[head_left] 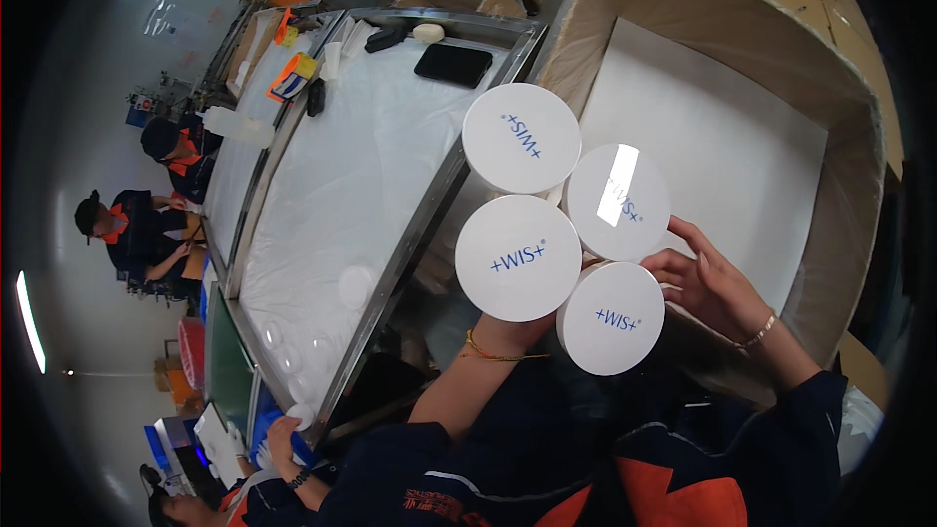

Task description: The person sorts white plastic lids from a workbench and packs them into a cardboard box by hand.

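Note:
Several round white jars with flat white lids and blue print are bunched together in my two hands: one at the top (520, 137), one at the upper right (617, 201), one at the lower left (517, 256), one at the lower right (611, 317). My left hand (514, 330) is mostly hidden under the lower left jar, only its wrist with a thin bracelet showing. My right hand (705, 283) presses against the right side of the cluster, fingers curled round the lower right jar. The bunch hangs over the near left edge of a big cardboard box (847, 137).
The box is lined with a white sheet (722, 137). To the left runs a long white table (332, 195) with a metal rim, a black flat device (453, 65) and a lone white lid (355, 285). Other workers sit at the far left (137, 234); another person's hand (283, 434) is at the bottom.

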Demonstrator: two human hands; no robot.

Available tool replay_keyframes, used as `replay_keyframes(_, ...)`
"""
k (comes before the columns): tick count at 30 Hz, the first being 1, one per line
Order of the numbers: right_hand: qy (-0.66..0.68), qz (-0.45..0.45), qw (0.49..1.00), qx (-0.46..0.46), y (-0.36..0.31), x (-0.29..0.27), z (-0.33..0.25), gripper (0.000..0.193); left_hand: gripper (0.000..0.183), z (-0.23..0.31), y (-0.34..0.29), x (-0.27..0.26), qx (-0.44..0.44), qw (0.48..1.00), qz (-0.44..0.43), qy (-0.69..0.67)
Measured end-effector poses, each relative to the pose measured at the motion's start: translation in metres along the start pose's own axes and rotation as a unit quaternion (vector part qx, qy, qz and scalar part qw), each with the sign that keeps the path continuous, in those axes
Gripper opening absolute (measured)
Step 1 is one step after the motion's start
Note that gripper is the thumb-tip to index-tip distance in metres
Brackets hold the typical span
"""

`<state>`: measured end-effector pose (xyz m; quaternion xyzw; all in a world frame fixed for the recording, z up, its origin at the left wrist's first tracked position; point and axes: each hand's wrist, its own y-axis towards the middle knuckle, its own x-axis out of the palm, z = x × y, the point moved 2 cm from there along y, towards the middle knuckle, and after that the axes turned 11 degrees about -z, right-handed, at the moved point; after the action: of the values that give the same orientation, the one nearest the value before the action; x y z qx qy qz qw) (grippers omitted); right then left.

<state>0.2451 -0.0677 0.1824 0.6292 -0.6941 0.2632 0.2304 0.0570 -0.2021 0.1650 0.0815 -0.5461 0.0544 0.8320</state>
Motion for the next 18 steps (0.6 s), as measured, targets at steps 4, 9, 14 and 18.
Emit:
replay_keyframes(4,0.157,0.015,0.988,0.009,0.014,0.009,0.005,0.085,0.047,-0.015,0.0,-0.001,0.04,0.992,-0.029,0.119)
replay_keyframes(9,0.196,0.008,0.98,-0.003,0.026,0.005,0.021,0.074,0.045,-0.021,-0.002,-0.007,0.047,0.995,-0.068,0.048)
replay_keyframes(14,0.217,-0.012,0.976,-0.017,0.04,0.021,0.018,0.06,0.043,-0.014,-0.008,-0.018,0.034,0.995,-0.077,-0.059)
replay_keyframes(18,0.208,-0.006,0.978,-0.004,0.051,0.033,0.022,0.055,0.041,-0.003,-0.022,-0.027,0.038,0.998,-0.057,-0.017)
